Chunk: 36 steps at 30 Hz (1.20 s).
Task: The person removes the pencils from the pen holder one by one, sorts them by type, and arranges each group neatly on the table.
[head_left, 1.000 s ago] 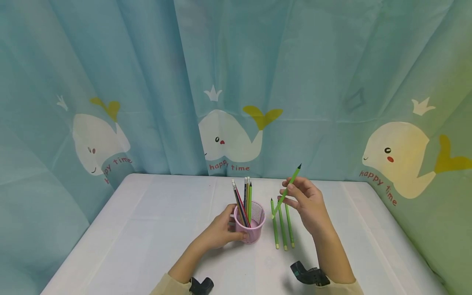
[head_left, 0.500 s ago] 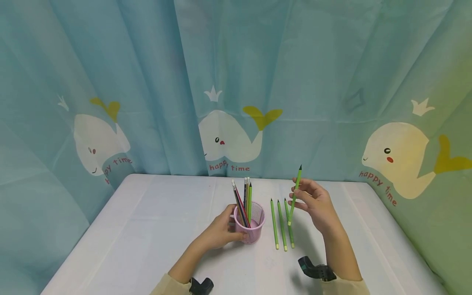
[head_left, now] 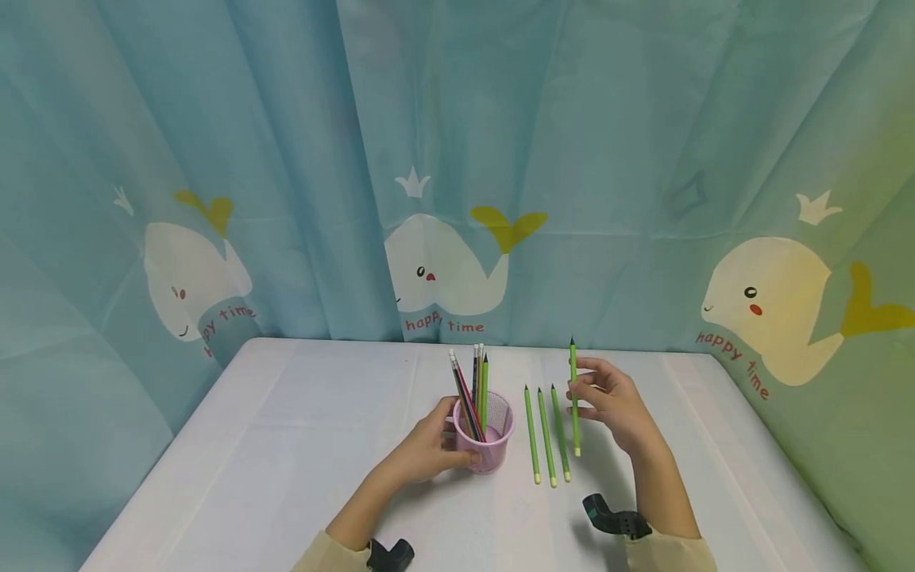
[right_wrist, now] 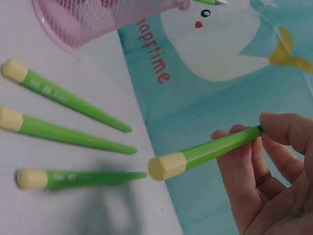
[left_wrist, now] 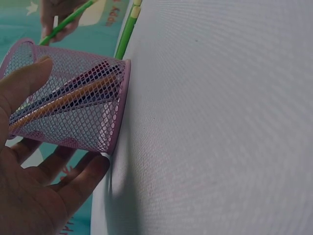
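A pink mesh pencil cup [head_left: 493, 457] stands upright near the middle of the table, with several pencils [head_left: 468, 397] leaning inside. Most show white eraser ends upward; one green pencil in it points tip up. My left hand [head_left: 423, 450] holds the cup from the left, thumb at the near side and fingers round the other. With thumb and fingertips, my right hand [head_left: 620, 407] pinches a green pencil [right_wrist: 215, 149] by its upper part, dark tip up and pale yellow end down. Three matching green pencils [head_left: 546, 437] lie side by side on the table between cup and right hand.
The white table [head_left: 286, 445] ends at a blue-green curtain [head_left: 608, 159] printed with white whales, which stands right behind it and along the sides. Dark wrist-worn devices [head_left: 615, 518] sit on both forearms, by the cream sleeves.
My right hand has moved right and then lower, away from the cup. Its green pencil has turned from slanted to nearly in line with the three on the table. The left hand and cup stay put.
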Each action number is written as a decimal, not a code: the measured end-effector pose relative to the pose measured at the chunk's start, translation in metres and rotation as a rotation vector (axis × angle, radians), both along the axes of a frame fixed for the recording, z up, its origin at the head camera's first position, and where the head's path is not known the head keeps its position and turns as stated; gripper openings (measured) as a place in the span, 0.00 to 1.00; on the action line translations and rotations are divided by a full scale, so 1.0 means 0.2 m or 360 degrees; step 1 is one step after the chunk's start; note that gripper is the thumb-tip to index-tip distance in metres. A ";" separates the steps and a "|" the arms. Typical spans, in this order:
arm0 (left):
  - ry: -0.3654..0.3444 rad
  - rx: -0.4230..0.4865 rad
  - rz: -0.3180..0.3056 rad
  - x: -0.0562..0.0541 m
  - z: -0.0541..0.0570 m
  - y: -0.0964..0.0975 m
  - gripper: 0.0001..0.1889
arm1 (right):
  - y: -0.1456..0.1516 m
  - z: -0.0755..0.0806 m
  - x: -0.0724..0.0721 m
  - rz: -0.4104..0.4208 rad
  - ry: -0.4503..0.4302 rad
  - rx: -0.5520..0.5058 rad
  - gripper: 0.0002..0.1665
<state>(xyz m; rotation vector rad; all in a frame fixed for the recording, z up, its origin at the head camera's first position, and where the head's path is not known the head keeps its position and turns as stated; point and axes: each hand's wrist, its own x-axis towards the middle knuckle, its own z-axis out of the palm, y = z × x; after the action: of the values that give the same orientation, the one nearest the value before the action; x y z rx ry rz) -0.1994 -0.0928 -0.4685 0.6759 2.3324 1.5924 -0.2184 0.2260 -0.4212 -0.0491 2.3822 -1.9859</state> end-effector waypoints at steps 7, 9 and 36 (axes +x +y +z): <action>0.0005 -0.0010 -0.0001 0.00 0.00 0.00 0.43 | 0.03 -0.07 -0.02 -0.0065 -0.0109 0.0189 0.29; 0.0012 -0.0009 -0.0004 0.00 0.00 0.00 0.43 | 0.03 -0.09 -0.03 -0.0079 -0.0140 0.0215 0.28; 0.0050 -0.0045 0.0015 0.00 0.00 0.00 0.43 | 0.04 -0.22 -0.06 -0.0173 -0.0355 0.0510 0.30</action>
<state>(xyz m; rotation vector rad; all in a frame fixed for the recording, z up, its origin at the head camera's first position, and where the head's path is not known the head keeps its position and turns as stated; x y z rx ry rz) -0.2002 -0.0920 -0.4678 0.6896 2.3790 1.5606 -0.2304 0.2342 -0.4645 0.3003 2.5615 -1.5252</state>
